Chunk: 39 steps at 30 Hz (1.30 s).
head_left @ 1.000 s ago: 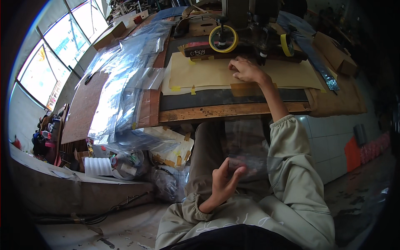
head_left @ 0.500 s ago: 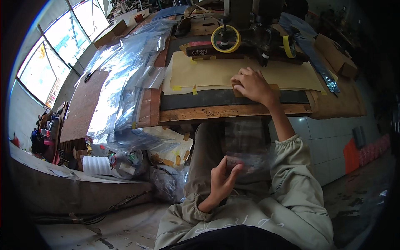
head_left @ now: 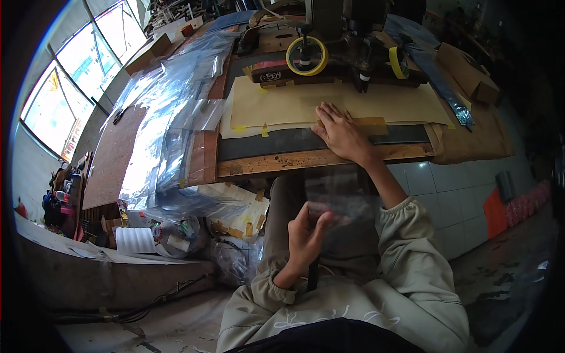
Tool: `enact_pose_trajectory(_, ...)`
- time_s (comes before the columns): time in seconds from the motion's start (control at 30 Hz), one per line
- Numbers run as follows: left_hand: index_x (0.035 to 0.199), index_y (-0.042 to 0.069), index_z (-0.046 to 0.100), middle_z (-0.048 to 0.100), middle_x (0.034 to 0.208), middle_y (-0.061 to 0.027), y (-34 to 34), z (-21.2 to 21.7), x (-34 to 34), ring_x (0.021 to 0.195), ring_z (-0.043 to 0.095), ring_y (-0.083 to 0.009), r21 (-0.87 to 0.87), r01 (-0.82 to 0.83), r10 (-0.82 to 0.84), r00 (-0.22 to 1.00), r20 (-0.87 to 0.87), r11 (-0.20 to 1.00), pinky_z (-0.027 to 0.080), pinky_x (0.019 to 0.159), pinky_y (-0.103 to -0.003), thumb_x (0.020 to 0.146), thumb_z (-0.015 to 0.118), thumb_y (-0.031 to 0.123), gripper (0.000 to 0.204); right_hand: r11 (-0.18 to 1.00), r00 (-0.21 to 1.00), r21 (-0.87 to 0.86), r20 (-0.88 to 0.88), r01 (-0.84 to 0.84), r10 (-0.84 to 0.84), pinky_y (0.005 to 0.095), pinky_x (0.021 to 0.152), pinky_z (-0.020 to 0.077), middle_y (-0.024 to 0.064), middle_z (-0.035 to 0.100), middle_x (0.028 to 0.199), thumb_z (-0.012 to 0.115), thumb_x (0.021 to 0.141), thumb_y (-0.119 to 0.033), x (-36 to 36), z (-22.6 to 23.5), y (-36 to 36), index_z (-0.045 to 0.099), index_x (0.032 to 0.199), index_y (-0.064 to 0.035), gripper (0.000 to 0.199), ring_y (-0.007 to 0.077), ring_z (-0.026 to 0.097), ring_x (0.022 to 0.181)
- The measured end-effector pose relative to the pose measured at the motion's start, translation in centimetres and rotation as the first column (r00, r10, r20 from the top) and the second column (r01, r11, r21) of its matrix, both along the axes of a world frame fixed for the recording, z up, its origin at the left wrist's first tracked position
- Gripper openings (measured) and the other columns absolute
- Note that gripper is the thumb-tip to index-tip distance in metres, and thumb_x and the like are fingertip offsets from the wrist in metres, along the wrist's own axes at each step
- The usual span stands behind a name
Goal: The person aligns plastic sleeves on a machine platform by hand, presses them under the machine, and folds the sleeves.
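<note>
In front of my lap, my left hand [head_left: 307, 236] pinches a clear plastic sheet or bag [head_left: 347, 215] between thumb and fingers. The plastic hangs loosely over my legs, and its outline is hard to make out. Up on the workbench, my right hand [head_left: 341, 134] lies with its fingers stretched out, palm down. It rests at the front edge of a cream-coloured sheet [head_left: 282, 109], beside a brown strip of tape [head_left: 372, 122]. Whatever is under the palm is hidden. Small yellow tape pieces [head_left: 265, 130] stick to the sheet's front edge.
Behind the sheet stands a dark machine with a bar [head_left: 282, 76] and a yellow tape roll [head_left: 307, 57]. Clear plastic sheets [head_left: 170, 112] pile up on the left. A cardboard box [head_left: 469, 70] sits at right. The bench's wooden front edge [head_left: 318, 159] faces me.
My right hand has flattened from curled fingers onto the sheet. My left hand still pinches the plastic. The whole view has shifted slightly.
</note>
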<state>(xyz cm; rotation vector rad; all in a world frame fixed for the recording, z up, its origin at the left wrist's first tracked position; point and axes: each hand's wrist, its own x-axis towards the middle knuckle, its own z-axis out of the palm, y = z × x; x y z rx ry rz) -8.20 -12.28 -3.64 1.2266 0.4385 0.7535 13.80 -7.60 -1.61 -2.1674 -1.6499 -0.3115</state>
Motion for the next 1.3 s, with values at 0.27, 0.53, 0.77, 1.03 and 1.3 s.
enact_pose_trajectory(0.27, 0.088, -0.002, 0.054, 0.059, 0.078, -0.0022, 3.3, 0.8, 3.7, 0.072, 0.051, -0.0037, 0.077, 0.028, -0.033, 0.998, 0.056, 0.997, 0.041, 0.066, -0.019, 0.086, 0.057, 0.013, 0.015, 0.990, 0.993, 0.095, -0.046, -0.105, 0.110, 0.0417, 0.096, 0.0336, 0.0195, 0.045, 0.124, 0.045, 0.087, -0.033, 3.9, 0.1, 3.5, 0.045, 0.116, 0.0033, 0.047, 0.0317, 0.041, 0.116)
enact_pose_trajectory(0.53, 0.088, -0.003, 0.054, 0.058, 0.074, -0.0016, 3.0, 0.6, 3.1, 0.070, 0.050, -0.0037, 0.174, 0.009, -0.009, 1.000, 0.002, 0.985, 0.040, 0.063, -0.018, 0.086, 0.057, 0.013, 0.017, 0.987, 0.995, 0.129, -0.011, -0.095, 0.097, 0.0399, 0.096, 0.0334, 0.0195, 0.048, 0.121, 0.047, 0.085, -0.031, 4.0, -0.2, 3.9, 0.047, 0.113, 0.0044, 0.045, 0.0306, 0.043, 0.114)
enact_pose_trajectory(0.77, 0.089, -0.003, 0.054, 0.058, 0.076, -0.0019, 2.9, 0.8, 3.1, 0.071, 0.050, -0.0035, 0.168, -0.001, 0.002, 1.000, -0.007, 0.986, 0.040, 0.063, -0.018, 0.086, 0.057, 0.014, 0.018, 0.988, 0.993, 0.107, -0.009, -0.112, 0.114, 0.0405, 0.097, 0.0323, 0.0196, 0.046, 0.123, 0.045, 0.086, -0.032, 3.9, -0.3, 3.9, 0.046, 0.115, 0.0033, 0.046, 0.0309, 0.042, 0.116)
enact_pose_trajectory(1.03, 0.089, -0.003, 0.054, 0.058, 0.077, -0.0018, 3.2, 0.9, 3.0, 0.071, 0.050, -0.0034, 0.170, -0.010, 0.012, 1.000, -0.010, 0.985, 0.040, 0.063, -0.018, 0.086, 0.056, 0.013, 0.016, 0.989, 0.993, 0.092, -0.024, -0.116, 0.119, 0.0408, 0.097, 0.0324, 0.0197, 0.046, 0.122, 0.045, 0.086, -0.032, 4.4, -0.4, 4.8, 0.046, 0.115, 0.0028, 0.045, 0.0320, 0.043, 0.115)
enact_pose_trajectory(1.3, 0.089, -0.003, 0.054, 0.057, 0.075, -0.0007, 3.4, 0.8, 3.2, 0.071, 0.050, -0.0031, 0.175, -0.020, 0.025, 0.999, -0.027, 0.984, 0.040, 0.063, -0.018, 0.086, 0.056, 0.012, 0.015, 0.954, 0.993, 0.274, 0.045, -0.119, 0.111, 0.0379, 0.086, 0.0425, 0.0214, 0.053, 0.111, 0.052, 0.083, -0.030, 3.9, 0.6, 4.8, 0.054, 0.102, 0.0037, 0.039, 0.0335, 0.054, 0.099)
